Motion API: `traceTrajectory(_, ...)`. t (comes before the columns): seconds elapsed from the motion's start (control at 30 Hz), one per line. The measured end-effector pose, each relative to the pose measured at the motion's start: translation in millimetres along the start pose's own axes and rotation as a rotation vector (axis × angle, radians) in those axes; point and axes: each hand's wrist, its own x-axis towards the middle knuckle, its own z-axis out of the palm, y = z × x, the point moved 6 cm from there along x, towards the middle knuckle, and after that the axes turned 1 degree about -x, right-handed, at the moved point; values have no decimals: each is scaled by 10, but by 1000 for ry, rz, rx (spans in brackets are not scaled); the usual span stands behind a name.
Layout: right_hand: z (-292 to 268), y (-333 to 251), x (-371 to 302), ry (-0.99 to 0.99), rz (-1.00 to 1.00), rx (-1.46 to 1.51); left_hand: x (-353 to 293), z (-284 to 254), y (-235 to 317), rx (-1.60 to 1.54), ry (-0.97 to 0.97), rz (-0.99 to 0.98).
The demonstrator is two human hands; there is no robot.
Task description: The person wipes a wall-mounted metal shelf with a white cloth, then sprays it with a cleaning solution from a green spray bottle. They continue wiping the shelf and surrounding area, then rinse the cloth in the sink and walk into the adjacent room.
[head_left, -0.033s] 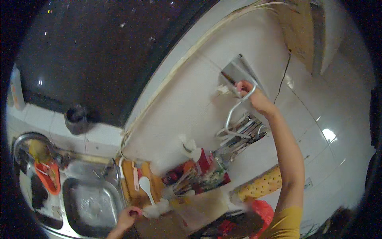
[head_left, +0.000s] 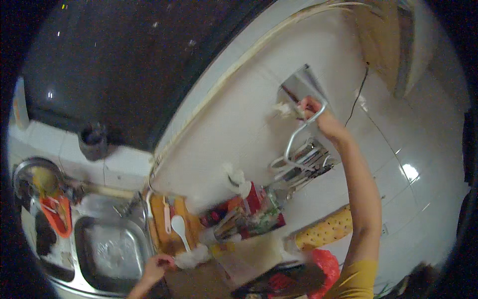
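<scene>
My right arm reaches up along the tiled wall, and my right hand [head_left: 312, 108] is closed at a flat grey metal holder [head_left: 301, 82] fixed there. A bent silver rail [head_left: 290, 144] passes beside the fingers. What the fingers grip is hidden. Close by hangs a pale crumpled piece [head_left: 284, 108], blurred. At the lower left, my left hand [head_left: 158, 265] has its fingers curled at the sink's right side, touching or nearly touching a white crumpled cloth or bag [head_left: 193, 257]. I cannot make out what is in it.
A steel sink [head_left: 110, 259] holds an orange strainer basket [head_left: 58, 214] on its left side. Right of it stands a wooden board [head_left: 160, 215] with a white spoon [head_left: 178, 228] and pink-handled tool [head_left: 168, 222]. Utensils [head_left: 309, 160] hang on the wall above a yellow patterned roll [head_left: 326, 231].
The whole view has shifted slightly. Both hands stay at about the same places beside the holder and the sink.
</scene>
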Motion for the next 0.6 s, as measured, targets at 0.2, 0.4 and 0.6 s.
traceTrajectory(0.2, 97, 119, 24, 160, 126, 243, -185, 44, -28, -164, 57, -14)
traceTrajectory(0.4, -92, 208, 259, 179, -36, -11, -233, 27, -188, -97, 57, -21)
traceTrajectory(0.6, -194, 394, 334, 235, -99, -183, -250, 48, -75, -121, 58, -46)
